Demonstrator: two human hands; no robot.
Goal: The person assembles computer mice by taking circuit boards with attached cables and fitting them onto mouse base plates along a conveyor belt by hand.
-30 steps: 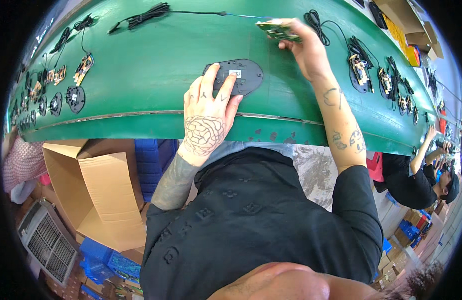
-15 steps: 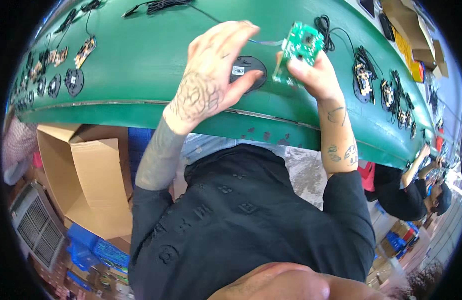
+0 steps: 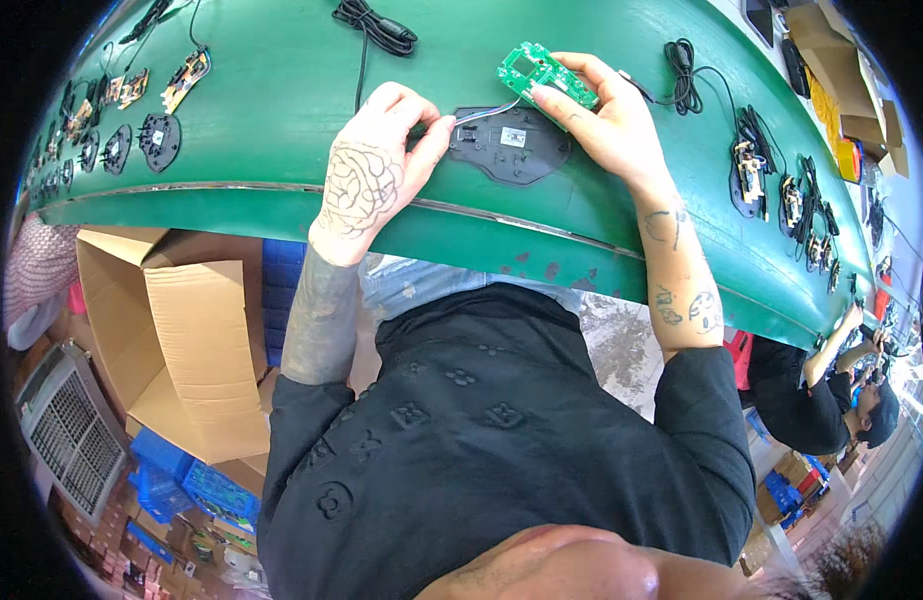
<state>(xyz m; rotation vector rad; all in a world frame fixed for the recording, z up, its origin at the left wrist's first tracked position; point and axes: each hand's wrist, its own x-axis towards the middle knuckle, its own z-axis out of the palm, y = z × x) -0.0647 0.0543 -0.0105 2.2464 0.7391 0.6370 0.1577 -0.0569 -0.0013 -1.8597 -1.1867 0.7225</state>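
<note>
In my right hand [image 3: 619, 125] is a green circuit board [image 3: 549, 76], held between thumb and fingers above the table. Thin coloured wires [image 3: 489, 112] run from the board's near edge to my left hand [image 3: 376, 165]. That hand is closed, thumb and forefinger pinching the cable end where the wires come out. A black cable [image 3: 360, 72] leads away from it to a tied coil [image 3: 381, 28] at the back. Under the board lies a flat black plastic base plate [image 3: 501, 160] with a white label, its far right part covered by my right hand.
Black bases [image 3: 159, 142], boards and cables line the green table [image 3: 271, 130] on the left. More boards with coiled cables [image 3: 747, 165] lie at right. An open cardboard box [image 3: 206, 350] stands below the near edge. Another person [image 3: 806, 390] sits far right.
My right hand has brought the board left and turned it. My left hand, spread before, has lowered and closed on the cable end. More of the base plate now shows.
</note>
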